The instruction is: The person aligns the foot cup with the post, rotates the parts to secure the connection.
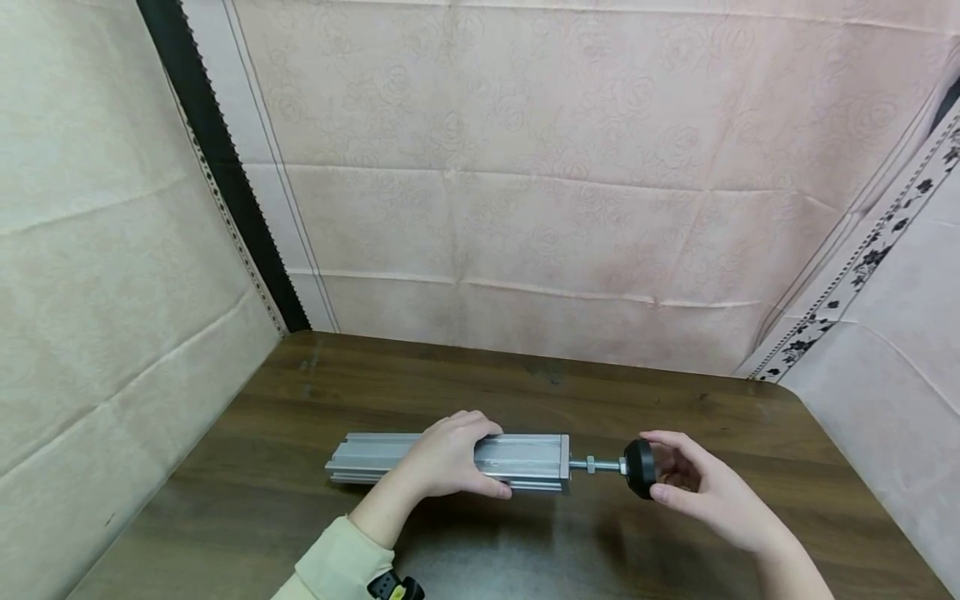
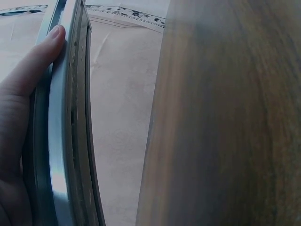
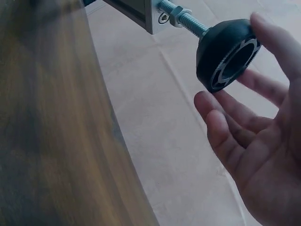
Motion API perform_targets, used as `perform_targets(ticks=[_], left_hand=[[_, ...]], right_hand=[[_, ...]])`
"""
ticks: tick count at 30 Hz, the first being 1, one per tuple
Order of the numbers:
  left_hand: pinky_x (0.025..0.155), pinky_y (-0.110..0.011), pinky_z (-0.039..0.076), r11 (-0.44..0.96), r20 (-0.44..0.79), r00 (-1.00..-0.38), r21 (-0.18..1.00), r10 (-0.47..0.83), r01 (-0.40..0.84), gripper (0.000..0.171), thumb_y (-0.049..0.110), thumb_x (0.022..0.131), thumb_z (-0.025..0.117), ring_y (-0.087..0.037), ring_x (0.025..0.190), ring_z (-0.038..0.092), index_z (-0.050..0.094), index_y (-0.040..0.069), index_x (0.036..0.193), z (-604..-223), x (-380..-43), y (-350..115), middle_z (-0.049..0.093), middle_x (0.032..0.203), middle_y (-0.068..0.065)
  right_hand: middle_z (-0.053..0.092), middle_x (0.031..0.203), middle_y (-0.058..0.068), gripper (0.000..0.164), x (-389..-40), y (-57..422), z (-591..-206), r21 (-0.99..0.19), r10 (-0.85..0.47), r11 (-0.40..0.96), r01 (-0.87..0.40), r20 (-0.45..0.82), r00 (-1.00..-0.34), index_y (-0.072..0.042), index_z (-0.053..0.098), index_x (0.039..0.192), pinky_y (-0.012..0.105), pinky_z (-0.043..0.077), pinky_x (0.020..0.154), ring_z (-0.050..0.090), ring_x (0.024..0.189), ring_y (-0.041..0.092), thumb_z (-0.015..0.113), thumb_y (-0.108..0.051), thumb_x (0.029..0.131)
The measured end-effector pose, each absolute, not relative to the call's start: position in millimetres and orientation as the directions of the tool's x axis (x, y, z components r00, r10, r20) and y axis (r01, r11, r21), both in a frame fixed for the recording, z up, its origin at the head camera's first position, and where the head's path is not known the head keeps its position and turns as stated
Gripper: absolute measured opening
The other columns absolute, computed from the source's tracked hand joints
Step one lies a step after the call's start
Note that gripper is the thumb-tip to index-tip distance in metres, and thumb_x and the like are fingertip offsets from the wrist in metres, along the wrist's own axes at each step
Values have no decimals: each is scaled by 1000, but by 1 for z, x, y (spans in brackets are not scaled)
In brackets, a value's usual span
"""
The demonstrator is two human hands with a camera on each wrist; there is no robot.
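Note:
My left hand grips a silver aluminium profile around its middle, the thumb along the near side. The profile lies sideways, held above the table. From the plate on its right end sticks a threaded rod with a hex nut on it. A black round levelling foot sits at the rod's outer end. My right hand pinches this foot by its rim between thumb and fingers. Its hollow underside shows a ribbed ring in the right wrist view, facing the palm.
A brown wood-grain table lies below the hands, with rounded back corners. Pale patterned cloth hangs behind it, and more cloth stands at both sides. A black strip runs down the left back corner.

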State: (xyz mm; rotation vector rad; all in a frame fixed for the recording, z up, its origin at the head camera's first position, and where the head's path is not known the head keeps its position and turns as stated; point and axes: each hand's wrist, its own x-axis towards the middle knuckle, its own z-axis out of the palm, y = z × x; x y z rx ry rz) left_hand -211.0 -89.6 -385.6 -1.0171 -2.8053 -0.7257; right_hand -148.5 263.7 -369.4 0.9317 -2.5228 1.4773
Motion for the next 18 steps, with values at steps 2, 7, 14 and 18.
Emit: perform_targets(ticks=[2,7,14,18], left_hand=[[81,-32,43,670,222,-779,406,587,621,73,66,62,72,-11,94,51,62,17,115,-385,-211,-89,58,106,8],[82,-32,43,672,224,-779,404,586,621,73,66,62,72,-11,95,51,62,17,115,-385,-211,-89,58,107,8],[81,-32,43,672,203,-783,418,588,612,73,65,63,73,-11,94,50,62,16,116,-386,-210,-90,58,107,8],[82,-32,43,668,196,-784,428,589,609,73,65,63,72,-11,94,50,62,16,116,-388,-210,-89,57,107,8]], right_hand=[[58,113,4,64,-149,264,-370,-758,-478,335,-560,375,-794,-4,38,137,25,48,74,59,92,16,64,10,80],[56,116,8,69,-151,265,-370,-755,-535,259,-602,407,-741,2,35,136,25,47,78,60,96,17,66,15,76],[59,108,3,58,-149,264,-367,-745,-469,372,-554,364,-804,-7,42,136,24,47,73,58,90,16,63,6,84],[57,115,3,66,-149,266,-369,-726,-502,346,-595,392,-771,-3,38,137,24,45,74,58,95,13,66,10,79]])
